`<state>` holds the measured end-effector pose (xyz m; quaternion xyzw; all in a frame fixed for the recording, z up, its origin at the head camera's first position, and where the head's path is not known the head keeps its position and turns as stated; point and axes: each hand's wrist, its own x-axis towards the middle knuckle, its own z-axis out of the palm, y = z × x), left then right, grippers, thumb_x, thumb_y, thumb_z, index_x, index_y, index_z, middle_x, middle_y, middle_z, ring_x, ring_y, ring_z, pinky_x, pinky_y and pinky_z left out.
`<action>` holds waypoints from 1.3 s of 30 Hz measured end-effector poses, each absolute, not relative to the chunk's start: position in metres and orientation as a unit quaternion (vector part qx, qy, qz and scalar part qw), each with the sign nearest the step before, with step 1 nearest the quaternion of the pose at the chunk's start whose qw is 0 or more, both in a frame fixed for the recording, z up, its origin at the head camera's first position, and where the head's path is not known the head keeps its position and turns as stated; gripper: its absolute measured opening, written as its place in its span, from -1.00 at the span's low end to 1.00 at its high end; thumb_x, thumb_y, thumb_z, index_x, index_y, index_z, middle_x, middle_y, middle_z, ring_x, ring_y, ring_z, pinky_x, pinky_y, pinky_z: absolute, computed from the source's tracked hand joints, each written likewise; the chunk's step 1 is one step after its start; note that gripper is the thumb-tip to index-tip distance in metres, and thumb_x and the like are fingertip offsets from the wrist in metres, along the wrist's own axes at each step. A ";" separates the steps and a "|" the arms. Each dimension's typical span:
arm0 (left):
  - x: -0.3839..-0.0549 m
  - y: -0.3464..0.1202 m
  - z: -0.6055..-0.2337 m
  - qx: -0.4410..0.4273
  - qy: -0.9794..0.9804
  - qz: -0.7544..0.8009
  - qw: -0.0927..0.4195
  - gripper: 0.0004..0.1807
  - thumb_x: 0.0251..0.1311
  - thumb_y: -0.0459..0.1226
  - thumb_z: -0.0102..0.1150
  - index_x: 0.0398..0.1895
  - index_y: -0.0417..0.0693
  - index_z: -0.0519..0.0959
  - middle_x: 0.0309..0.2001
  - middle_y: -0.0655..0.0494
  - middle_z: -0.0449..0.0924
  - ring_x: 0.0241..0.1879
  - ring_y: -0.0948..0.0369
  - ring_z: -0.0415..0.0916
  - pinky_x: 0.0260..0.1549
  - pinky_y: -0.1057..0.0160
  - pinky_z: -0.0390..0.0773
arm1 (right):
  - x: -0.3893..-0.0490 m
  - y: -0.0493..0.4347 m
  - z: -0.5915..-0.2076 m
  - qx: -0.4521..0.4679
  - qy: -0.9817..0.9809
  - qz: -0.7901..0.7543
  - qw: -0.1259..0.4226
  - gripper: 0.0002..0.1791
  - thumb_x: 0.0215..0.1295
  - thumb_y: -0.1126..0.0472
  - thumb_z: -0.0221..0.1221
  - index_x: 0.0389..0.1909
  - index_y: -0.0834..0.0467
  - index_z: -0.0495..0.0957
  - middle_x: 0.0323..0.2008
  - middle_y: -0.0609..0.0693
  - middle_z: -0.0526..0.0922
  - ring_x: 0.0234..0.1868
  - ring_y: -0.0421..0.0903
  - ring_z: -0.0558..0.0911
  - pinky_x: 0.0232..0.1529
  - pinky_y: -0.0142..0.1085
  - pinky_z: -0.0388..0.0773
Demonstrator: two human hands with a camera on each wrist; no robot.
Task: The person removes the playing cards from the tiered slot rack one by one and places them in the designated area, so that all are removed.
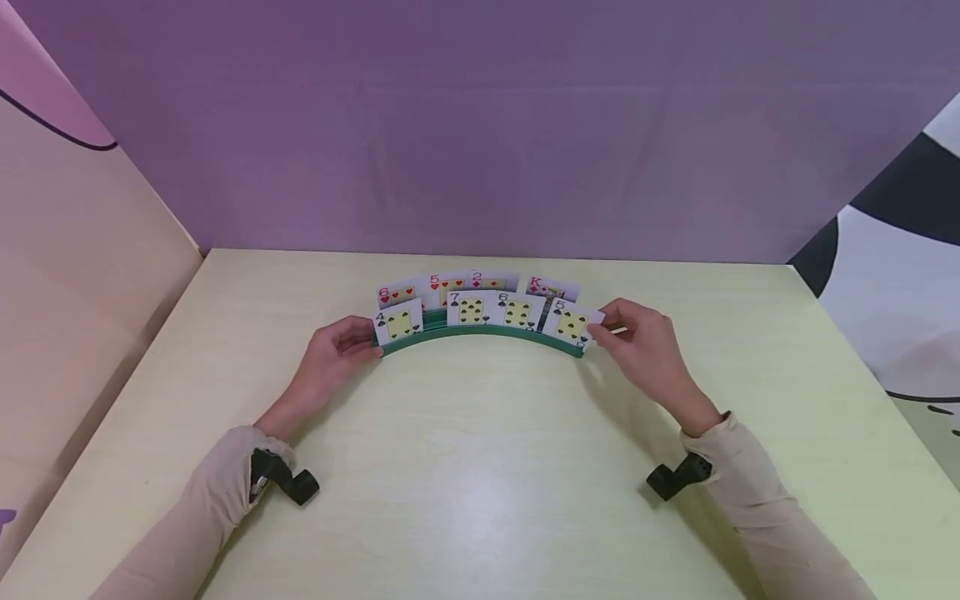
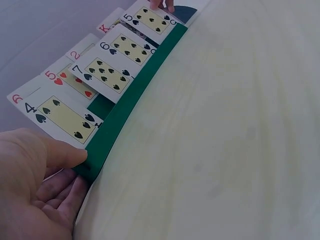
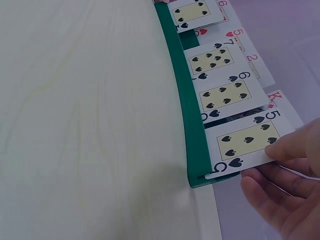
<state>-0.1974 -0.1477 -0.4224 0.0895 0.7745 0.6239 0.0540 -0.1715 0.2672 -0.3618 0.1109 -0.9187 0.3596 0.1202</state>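
Note:
A curved green card holder stands on the table with playing cards in two rows. My left hand grips its left end, thumb at the front beside the four of spades. At the other end my right hand pinches the right edge of the five of spades, whose lower edge sits in the front slot. Between them stand the seven of spades and six of spades, overlapping. Behind are a red six, five of hearts, red two and king of diamonds, partly hidden.
The pale wooden table reaches back to a purple panel. A cream panel borders the left side, and a black-and-white patterned surface lies beyond the right edge. Both wrists wear black cameras.

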 end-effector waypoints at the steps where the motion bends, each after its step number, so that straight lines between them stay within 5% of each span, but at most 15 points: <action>1: -0.197 -0.148 -0.423 0.090 0.774 0.624 0.053 -0.58 0.23 -0.53 0.24 0.16 -0.39 0.47 0.16 -0.28 0.53 0.12 -0.04 0.50 0.01 0.49 0.59 | -0.171 0.268 -0.361 0.111 -0.919 0.359 0.122 -0.88 0.33 0.32 0.26 -0.22 0.31 0.59 -0.30 0.17 0.71 -0.26 0.07 0.69 -0.32 -0.68 0.52; 10: -0.197 -0.148 -0.423 0.094 0.777 0.621 0.049 -0.58 0.23 -0.54 0.23 0.16 -0.40 0.47 0.17 -0.29 0.53 0.12 -0.04 0.51 0.01 0.47 0.60 | -0.168 0.269 -0.351 0.106 -0.914 0.368 0.133 -0.86 0.35 0.28 0.26 -0.23 0.30 0.60 -0.29 0.17 0.70 -0.23 0.06 0.69 -0.31 -0.69 0.51; 20: -0.196 -0.149 -0.420 0.097 0.784 0.611 0.049 -0.59 0.25 -0.52 0.22 0.17 -0.39 0.47 0.17 -0.27 0.53 0.14 -0.05 0.51 0.03 0.48 0.58 | -0.161 0.266 -0.329 0.121 -0.893 0.401 0.162 -0.86 0.34 0.26 0.27 -0.25 0.29 0.63 -0.30 0.11 0.68 -0.35 -0.29 0.65 -0.29 -0.62 0.60; 26: -0.196 -0.147 -0.420 0.095 0.780 0.616 0.049 -0.58 0.24 -0.54 0.22 0.18 -0.41 0.46 0.17 -0.30 0.52 0.12 -0.06 0.52 0.01 0.48 0.60 | -0.164 0.271 -0.317 0.126 -0.867 0.451 0.170 -0.86 0.31 0.32 0.29 -0.20 0.32 0.65 -0.32 0.14 0.69 -0.44 -0.21 0.66 -0.32 -0.53 0.65; 34: -0.198 -0.147 -0.421 0.093 0.778 0.619 0.046 -0.57 0.23 -0.53 0.22 0.17 -0.42 0.45 0.15 -0.32 0.52 0.11 -0.07 0.53 0.01 0.46 0.61 | -0.169 0.285 -0.298 0.073 -0.819 0.546 0.159 -0.70 0.33 0.23 0.29 -0.03 0.34 0.62 -0.19 -0.07 0.73 -0.33 -0.14 0.70 -0.28 -0.44 0.72; 39: -0.199 -0.148 -0.424 0.093 0.776 0.621 0.049 -0.57 0.23 -0.53 0.23 0.17 -0.40 0.46 0.15 -0.30 0.53 0.11 -0.06 0.53 0.00 0.46 0.61 | -0.173 0.294 -0.291 0.066 -0.745 0.643 0.163 -0.67 0.26 0.28 0.34 -0.04 0.40 0.62 -0.19 0.00 0.74 -0.29 -0.09 0.71 -0.36 -0.39 0.73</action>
